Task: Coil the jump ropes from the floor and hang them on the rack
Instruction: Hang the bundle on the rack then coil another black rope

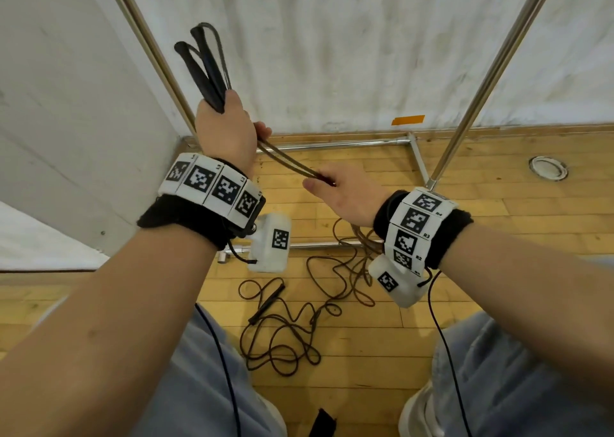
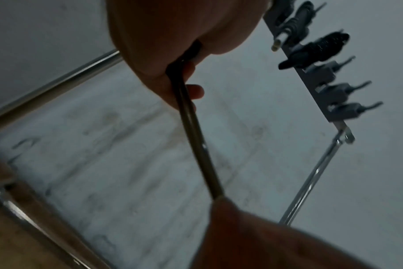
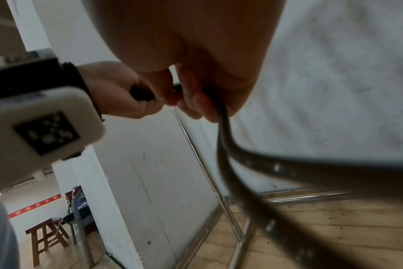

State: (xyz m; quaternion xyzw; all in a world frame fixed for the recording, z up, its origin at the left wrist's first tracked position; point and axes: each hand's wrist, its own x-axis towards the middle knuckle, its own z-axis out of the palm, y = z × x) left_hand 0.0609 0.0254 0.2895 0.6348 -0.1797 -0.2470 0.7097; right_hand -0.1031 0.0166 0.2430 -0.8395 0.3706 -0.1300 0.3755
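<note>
My left hand [image 1: 223,127] fists the coiled loops [image 1: 206,68] upper left, keeping them stacked. Right hand [image 1: 345,194], mid-frame, pinches the rope [image 1: 289,161] taut btwn us to feed another loop. Remaining ropes [image 1: 292,320] tangled on floor, bottom center.

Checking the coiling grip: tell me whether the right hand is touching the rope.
Touching. In the head view the right hand pinches the rope stretched from the left hand.

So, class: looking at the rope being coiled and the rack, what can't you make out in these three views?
- Rope ends: hidden inside the left hand and right hand, all views.
- Rack top: cut off by the head view's edge.
- Dark items on the pegs: blurred, left wrist view.
</note>
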